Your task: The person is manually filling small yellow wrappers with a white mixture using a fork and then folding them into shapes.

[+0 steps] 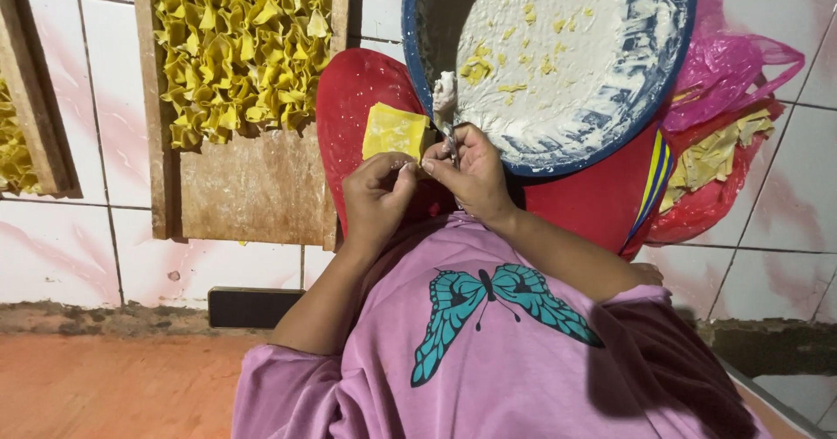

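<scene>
**Yellow Wrapper Held Between Two Hands Over Red Lap**

Seen from above, at the centre of the view: left hand [377, 197] curled almost closed, thumb and fingertips pinching the lower edge of a square yellow wrapper [395, 131]. Wrapper lying flat and open, just at 12 o'clock from the left hand, resting against the red trousers [353, 90]. Right hand [471, 173] closed in a tight grip on a thin utensil [447, 125], its tip loaded with a lump of white paste [445, 90]; impossible to tell if spoon or stick. Fingertips of both hands touching each other at the wrapper's right corner.

At 1 o'clock from the hands: round blue basin [671, 81], inside smeared with white paste and spotted with yellow scraps, its lower rim just beside the right hand. At 3 o'clock from the basin: pink plastic bag [741, 60], and below it a red bag with flat yellow sheets [715, 156] inside.

At 11 o'clock from the hands: wooden tray [253, 186] on the white tiled floor [61, 256], upper part packed with folded yellow pieces [240, 47], lower part bare. Nearest to the camera: pink shirt with turquoise butterfly [488, 304].
</scene>
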